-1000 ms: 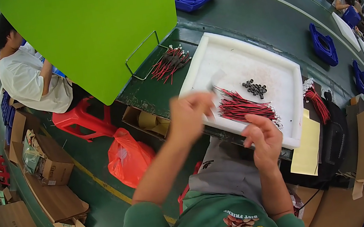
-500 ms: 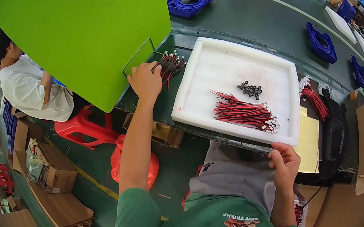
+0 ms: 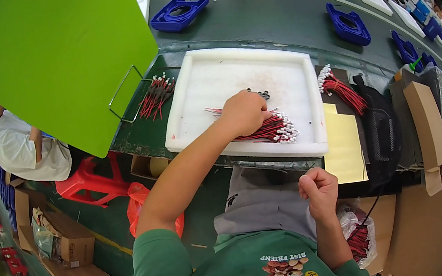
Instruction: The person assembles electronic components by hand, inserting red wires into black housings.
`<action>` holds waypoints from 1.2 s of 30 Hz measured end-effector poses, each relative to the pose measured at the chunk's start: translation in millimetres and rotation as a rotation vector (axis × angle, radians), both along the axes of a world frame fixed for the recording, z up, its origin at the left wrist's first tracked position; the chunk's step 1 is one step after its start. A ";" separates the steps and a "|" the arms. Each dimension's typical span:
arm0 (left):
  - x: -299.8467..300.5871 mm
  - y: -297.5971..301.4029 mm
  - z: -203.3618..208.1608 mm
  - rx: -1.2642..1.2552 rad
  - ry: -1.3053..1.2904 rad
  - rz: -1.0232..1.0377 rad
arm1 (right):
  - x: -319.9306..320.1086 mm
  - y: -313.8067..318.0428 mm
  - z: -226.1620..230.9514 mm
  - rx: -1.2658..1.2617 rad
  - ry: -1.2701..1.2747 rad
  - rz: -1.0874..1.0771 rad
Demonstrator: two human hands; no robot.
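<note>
Reaching over a white foam tray (image 3: 181, 106), my left hand (image 3: 244, 112) has its fingers curled downward at a pile of red and black wires (image 3: 267, 131) with white connectors. Its fingertips are mostly hidden, so what they pinch does not show. Just beyond that hand, a few small black cylinders (image 3: 265, 95) show; the hand covers the others. My right hand (image 3: 319, 187) is closed in front of the tray's near right corner, thumb against the curled fingers; anything inside is hidden. Left of the tray lies another wire bunch (image 3: 157, 96) with dark sleeves.
A green board (image 3: 68, 64) with a wire stand rises at the left. Blue plastic housings (image 3: 180, 13) lie on the green belt beyond. Right of the tray are a red wire bundle (image 3: 345, 92), yellow paper (image 3: 342, 144) and a black mesh backrest (image 3: 381, 128). A person sits at far left.
My left hand has moved right, from the sleeved bunch beside the board to the wire pile in the tray. My right hand has drawn back from the tray's edge and curled tighter. The view has shifted.
</note>
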State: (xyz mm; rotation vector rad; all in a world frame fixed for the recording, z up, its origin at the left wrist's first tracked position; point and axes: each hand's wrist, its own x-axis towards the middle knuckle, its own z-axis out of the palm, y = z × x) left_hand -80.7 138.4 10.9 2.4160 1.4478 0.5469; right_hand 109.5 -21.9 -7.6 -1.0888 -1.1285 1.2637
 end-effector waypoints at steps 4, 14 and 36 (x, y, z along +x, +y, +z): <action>3.4 15.0 -0.8 -0.233 0.017 0.013 | 10.9 -6.2 2.0 -0.006 -0.003 -0.032; -12.4 -21.5 59.5 0.153 -0.257 -0.092 | 20.1 12.4 10.4 -0.119 0.093 -0.083; 21.6 17.1 5.0 0.533 -0.182 -0.034 | 41.0 44.9 13.8 -0.181 0.559 -0.036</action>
